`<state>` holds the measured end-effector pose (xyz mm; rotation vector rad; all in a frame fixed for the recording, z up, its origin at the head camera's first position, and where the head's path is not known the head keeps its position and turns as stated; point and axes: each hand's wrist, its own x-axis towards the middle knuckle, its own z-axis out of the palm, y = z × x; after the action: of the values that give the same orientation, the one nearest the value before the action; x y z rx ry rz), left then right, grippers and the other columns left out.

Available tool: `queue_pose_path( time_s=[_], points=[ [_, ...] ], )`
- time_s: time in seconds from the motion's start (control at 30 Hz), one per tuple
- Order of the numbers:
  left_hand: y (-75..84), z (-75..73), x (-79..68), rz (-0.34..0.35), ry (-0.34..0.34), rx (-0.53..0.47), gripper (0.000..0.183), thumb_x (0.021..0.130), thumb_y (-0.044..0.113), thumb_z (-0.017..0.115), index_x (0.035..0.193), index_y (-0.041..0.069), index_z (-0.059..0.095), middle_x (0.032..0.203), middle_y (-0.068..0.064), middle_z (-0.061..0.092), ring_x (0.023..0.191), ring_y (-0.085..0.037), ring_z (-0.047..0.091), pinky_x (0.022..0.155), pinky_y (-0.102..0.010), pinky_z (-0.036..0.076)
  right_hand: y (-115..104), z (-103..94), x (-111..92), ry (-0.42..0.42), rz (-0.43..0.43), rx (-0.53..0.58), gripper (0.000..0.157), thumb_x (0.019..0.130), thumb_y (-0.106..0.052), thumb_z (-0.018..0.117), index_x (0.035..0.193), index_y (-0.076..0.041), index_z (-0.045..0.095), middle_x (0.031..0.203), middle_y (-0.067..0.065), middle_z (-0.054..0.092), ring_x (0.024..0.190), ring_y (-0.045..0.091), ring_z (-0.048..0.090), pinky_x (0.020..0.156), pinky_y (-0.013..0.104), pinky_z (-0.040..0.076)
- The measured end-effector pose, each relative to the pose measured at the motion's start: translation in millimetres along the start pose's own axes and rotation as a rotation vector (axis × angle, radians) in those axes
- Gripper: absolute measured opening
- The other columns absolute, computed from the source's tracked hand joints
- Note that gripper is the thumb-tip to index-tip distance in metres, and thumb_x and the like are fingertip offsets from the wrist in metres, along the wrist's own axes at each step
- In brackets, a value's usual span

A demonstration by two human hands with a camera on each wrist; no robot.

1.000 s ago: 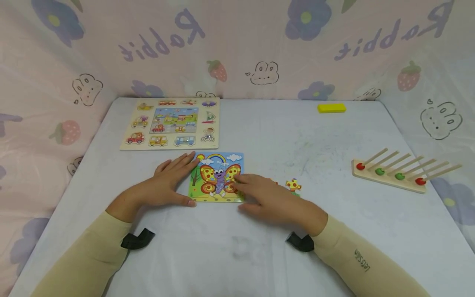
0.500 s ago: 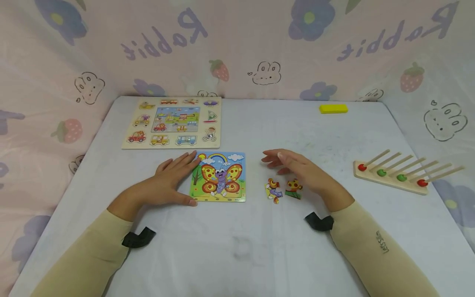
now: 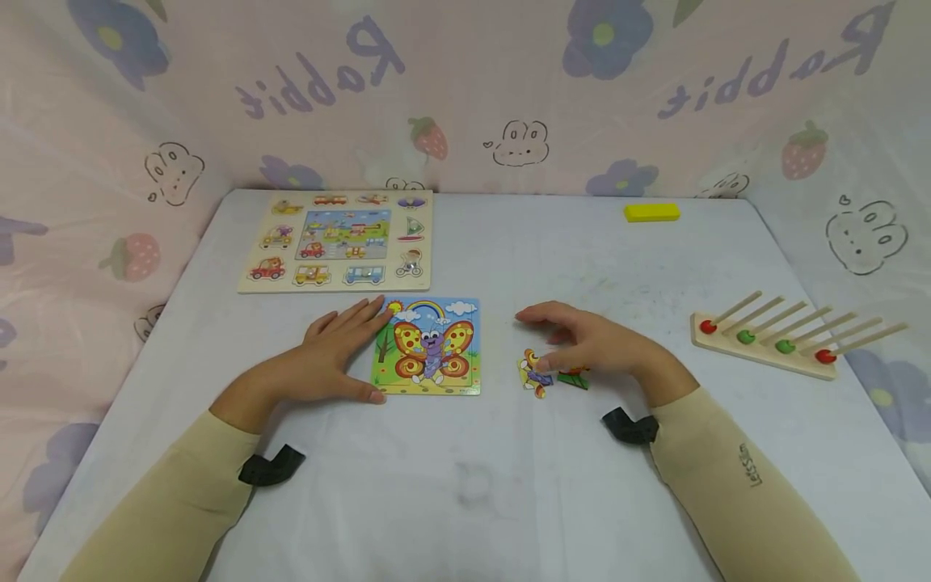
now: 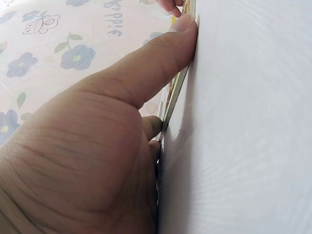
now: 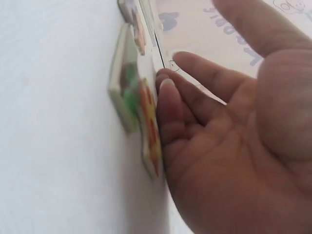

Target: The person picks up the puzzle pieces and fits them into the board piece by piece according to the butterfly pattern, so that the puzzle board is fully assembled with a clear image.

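A small square butterfly jigsaw puzzle [image 3: 429, 347] lies flat in the middle of the table. My left hand [image 3: 323, 356] rests at its left side, index fingertip at the upper left corner, thumb at the lower left. In the left wrist view the thumb lies along the puzzle's edge [image 4: 178, 87]. To the right are two loose puzzle pieces, one purple and yellow [image 3: 537, 383], the other green and red [image 3: 574, 380]. Over them is my right hand [image 3: 604, 346], fingers loosely bent, partly hiding both. The right wrist view shows a piece [image 5: 149, 124] beside the curled little finger.
Behind the left hand lies a wooden vehicle peg puzzle [image 3: 334, 283]. A yellow block [image 3: 652, 212] sits near the back edge. At the right stands a wooden rack [image 3: 764, 347] with slanted pegs and red and green beads. A patterned cloth [image 3: 465, 97] walls the back and sides.
My right hand has left the butterfly puzzle and moved right, then lowered over the two loose pieces. The left hand stays at the puzzle's left side.
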<state>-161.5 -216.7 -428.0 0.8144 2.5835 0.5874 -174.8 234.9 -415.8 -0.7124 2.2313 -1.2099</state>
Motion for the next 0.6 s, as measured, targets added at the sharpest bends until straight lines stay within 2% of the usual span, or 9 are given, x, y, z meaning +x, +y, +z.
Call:
queue_pose_path(
  time_s=[0.13,0.23,0.37,0.6],
  points=[
    [-0.1,0.3,-0.1,0.001,0.000,0.001,0.132,0.081,0.075,0.084,0.177,0.015,0.017,0.183,-0.002,-0.001,0.166,-0.028,-0.007,0.125,-0.065,-0.002,-7,4.1,-1,-0.059,-0.031,-0.130,0.080,0.089,-0.026,0.093,0.156,-0.006,0.055,0.168,0.008,0.040,0.154,0.031,0.034,0.122,0.057,0.031],
    [0.2,0.3,0.2,0.001,0.000,0.001,0.132,0.081,0.075,0.084,0.177,0.015,0.017,0.183,-0.002,-0.001,0.166,-0.028,-0.007,0.125,-0.065,-0.002,-14,7.1,-1,-0.075,-0.028,-0.220,0.067,0.089,-0.027,0.094,0.144,-0.006,0.062,0.169,0.011,0.037,0.155,0.036,0.030,0.117,0.058,0.036],
    [0.8,-0.1,0.0,0.000,0.000,0.002,0.131,0.081,0.075,0.084,0.177,0.015,0.017,0.183,-0.002,0.000,0.166,-0.028,-0.007,0.125,-0.065,-0.002,-21,9.2,-2,-0.075,0.003,-0.269,0.045,0.090,-0.024,0.093,0.126,-0.012,0.068,0.170,0.012,0.037,0.153,0.037,0.031,0.108,0.054,0.042],
    [0.9,-0.1,0.3,-0.003,-0.001,-0.009,0.131,0.081,0.074,0.085,0.177,0.015,0.018,0.183,-0.002,0.000,0.166,-0.028,-0.007,0.125,-0.065,-0.002,-27,12.9,-3,-0.063,0.029,-0.285,0.031,0.091,-0.015,0.091,0.113,-0.015,0.068,0.170,0.014,0.036,0.151,0.039,0.031,0.104,0.051,0.044]
  ],
)
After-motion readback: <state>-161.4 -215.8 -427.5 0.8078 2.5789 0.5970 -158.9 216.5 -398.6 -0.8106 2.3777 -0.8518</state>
